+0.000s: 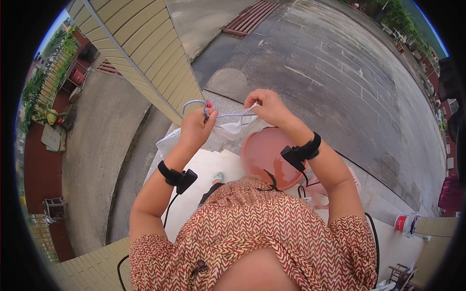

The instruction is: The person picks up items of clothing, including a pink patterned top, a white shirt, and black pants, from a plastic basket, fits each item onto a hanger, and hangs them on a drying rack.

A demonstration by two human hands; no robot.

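My left hand (198, 127) is closed around a pale blue clothes hanger (193, 101) just below its hook. A small pink-red piece (209, 104) shows by its fingertips; its kind is unclear. White cloth, seemingly a garment (232, 129), hangs along the hanger's bar between both hands. At the bar's right end, my right hand (272, 107) pinches the cloth's upper edge. The garment's lower part droops over the pale floor and reaches left past my left wrist. Below and right of it, a reddish-brown basin (242, 156) holds water.
A tiled pillar (141, 43) rises close ahead on the left. Beside my right elbow is a pink stool (321, 196), partly hidden by my arm. A white and red bucket (407, 224) stands farther right. Paved ground (335, 72) with a red slatted grate (250, 17) lies beyond.
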